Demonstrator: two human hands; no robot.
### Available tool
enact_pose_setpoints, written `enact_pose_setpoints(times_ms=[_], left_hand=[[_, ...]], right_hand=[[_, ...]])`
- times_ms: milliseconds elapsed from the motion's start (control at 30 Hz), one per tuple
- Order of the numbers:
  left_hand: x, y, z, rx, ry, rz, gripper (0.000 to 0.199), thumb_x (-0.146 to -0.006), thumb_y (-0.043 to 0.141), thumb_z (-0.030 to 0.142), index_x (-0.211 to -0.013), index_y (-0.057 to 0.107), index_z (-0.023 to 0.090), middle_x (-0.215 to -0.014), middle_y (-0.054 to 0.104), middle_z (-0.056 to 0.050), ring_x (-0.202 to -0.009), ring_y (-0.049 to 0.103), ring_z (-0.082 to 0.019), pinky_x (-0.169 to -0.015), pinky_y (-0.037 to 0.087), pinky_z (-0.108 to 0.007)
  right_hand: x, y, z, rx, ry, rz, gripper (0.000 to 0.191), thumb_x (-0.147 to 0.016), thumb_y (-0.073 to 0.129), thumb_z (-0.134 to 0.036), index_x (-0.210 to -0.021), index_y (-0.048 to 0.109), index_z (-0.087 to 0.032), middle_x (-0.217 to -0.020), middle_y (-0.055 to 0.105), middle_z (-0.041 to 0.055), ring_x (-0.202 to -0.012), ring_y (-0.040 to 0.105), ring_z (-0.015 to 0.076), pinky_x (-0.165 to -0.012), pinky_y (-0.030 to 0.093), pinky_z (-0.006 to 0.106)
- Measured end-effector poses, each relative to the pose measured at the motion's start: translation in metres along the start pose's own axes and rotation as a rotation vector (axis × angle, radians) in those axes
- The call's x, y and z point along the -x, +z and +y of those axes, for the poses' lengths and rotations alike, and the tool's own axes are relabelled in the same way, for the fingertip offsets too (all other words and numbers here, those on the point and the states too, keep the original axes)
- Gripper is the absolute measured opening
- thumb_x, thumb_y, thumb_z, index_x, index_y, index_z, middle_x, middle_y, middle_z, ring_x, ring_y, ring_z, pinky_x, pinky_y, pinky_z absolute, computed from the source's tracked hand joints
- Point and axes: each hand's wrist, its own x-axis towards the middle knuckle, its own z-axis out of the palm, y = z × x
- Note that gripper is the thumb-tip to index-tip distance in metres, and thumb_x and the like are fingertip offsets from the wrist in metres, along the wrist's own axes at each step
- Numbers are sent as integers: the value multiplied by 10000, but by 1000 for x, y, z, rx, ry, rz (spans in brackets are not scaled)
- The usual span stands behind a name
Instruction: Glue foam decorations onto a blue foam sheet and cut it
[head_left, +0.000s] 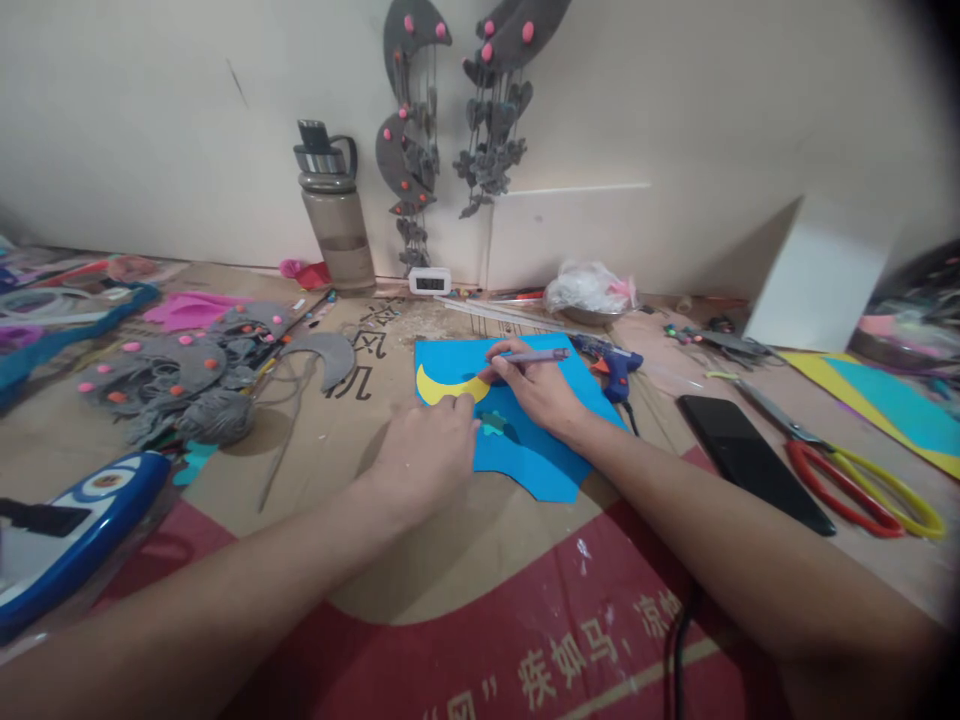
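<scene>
- Here's the yellow paper-like crescent point(442, 388), lying on the bright blue sheet point(551, 480) right in front of me, horns pointing up.
- My left hand point(431, 450) is down at its lower edge, fingers bent and pressing; whether they pinch anything, I cannot tell.
- And my right hand point(536, 385) has its fingers closed round a slim purple pen point(546, 355), lower end right by the crescent's right-hand horn. Exact point of contact? Too blurred to call.
- Looks like outlining to me, so it's firm, flat pressure on the left, the pen snug to the edge, and a slow turn round that narrow horn; any slip would likely double the line.
- Just below the crescent on the blue sheet sits a small teal cut-out piece point(493, 424), well placed to snag my wrist.
- Past the sheet's right edge, a blue glue gun point(619, 370); farther right on the cardboard-covered worktop point(330, 440), a black phone point(739, 450) beside red-and-yellow-handled scissors point(808, 433).
- Over to the left, a grey felt-like crescent point(334, 360), well apart from the pen.
</scene>
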Motion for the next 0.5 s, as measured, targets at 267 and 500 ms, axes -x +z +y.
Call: enact_pose_setpoints(times_ms=[267,500], left_hand=[[-28,9,-46,313,6,122,307,-968,469,173,-1083,754,190,-1170,754,-47,-1064,693,-221,-951,524,-345],[-32,15,-57,330,115,115,268,-936,529,121,-1033,776,155,-1136,762,-69,-1079,680,-203,-1010,502,-345]], right_hand=[[-1,-1,-1,0,31,12,163,-999,489,-387,-977,548,-237,-859,745,41,-873,745,192,-841,593,355],[-2,0,5,-22,13,16,196,-996,498,-417,-971,556,-230,-867,750,47,-851,745,185,-832,596,345]])
